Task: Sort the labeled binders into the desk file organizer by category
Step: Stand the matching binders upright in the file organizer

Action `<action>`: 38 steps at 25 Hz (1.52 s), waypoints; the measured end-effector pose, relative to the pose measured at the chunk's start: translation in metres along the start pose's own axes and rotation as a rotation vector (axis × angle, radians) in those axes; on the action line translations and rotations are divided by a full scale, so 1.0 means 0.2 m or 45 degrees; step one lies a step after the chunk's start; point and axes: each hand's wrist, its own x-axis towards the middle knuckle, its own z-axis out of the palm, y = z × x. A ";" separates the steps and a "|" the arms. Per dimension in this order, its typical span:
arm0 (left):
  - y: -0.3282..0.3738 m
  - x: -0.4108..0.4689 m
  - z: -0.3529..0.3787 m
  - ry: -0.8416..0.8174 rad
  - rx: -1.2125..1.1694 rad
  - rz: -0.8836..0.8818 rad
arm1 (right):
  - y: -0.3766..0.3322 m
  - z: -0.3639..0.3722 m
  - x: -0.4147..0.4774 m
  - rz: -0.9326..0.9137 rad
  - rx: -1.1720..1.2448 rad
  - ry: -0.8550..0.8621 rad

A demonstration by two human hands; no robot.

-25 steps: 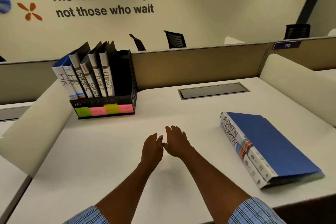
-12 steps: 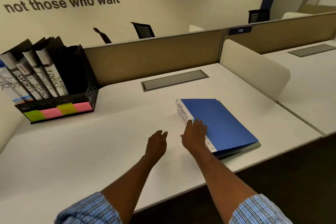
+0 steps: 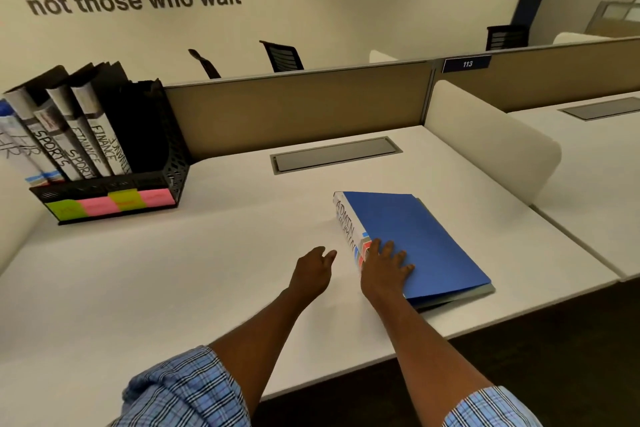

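Observation:
Two blue binders marked ADMIN (image 3: 419,236) lie stacked flat on the white desk (image 3: 173,270), right of centre. My right hand (image 3: 384,267) rests with spread fingers on the near spine corner of the top one. My left hand (image 3: 311,270) hovers open just left of the stack, touching nothing. At the far left a black mesh file organizer (image 3: 166,184) with green and pink sticky labels holds several upright binders marked HR, SPORTS and FINANCE (image 3: 79,146); its rightmost slot looks dark and unfilled.
A grey cable hatch (image 3: 336,153) sits flush in the desk behind the stack. A tan partition (image 3: 294,104) closes the back, and a white rounded divider (image 3: 491,149) stands at the right. The desk's front edge runs close under my forearms.
My right hand has reached rightward from the middle of the desk onto the top ADMIN binder. My left hand followed beside it. The view swung right, then drifted back slightly left.

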 end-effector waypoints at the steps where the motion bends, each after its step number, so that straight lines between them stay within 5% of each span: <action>1: 0.01 0.00 -0.01 0.001 0.016 -0.006 | -0.01 -0.01 0.00 -0.003 -0.023 -0.001; 4: 0.02 0.01 -0.02 -0.013 -0.082 -0.090 | -0.01 -0.05 -0.01 -0.026 -0.105 -0.026; 9: 0.08 0.03 -0.13 -0.194 -0.944 -0.437 | -0.01 -0.17 -0.06 -0.229 -0.349 0.220; 17: 0.26 0.16 -0.38 -0.421 -1.355 -0.245 | -0.12 -0.38 -0.20 -0.462 -0.310 0.715; 21: 0.28 0.23 -0.53 -0.240 -1.617 -0.169 | -0.29 -0.37 -0.23 -0.547 -0.470 1.072; 25: 0.15 0.30 -0.76 0.025 -1.611 -0.139 | -0.61 -0.43 -0.21 -0.527 -0.183 1.233; 30: -0.16 0.33 -1.25 0.198 -1.529 0.092 | -1.29 -0.48 -0.27 -0.476 0.444 1.129; 34: -0.40 0.32 -1.57 0.190 -1.309 0.391 | -1.75 -0.50 -0.30 -0.374 0.898 0.908; 38: -0.56 0.29 -1.84 0.239 -1.097 0.582 | -2.09 -0.54 -0.35 -0.425 1.421 1.019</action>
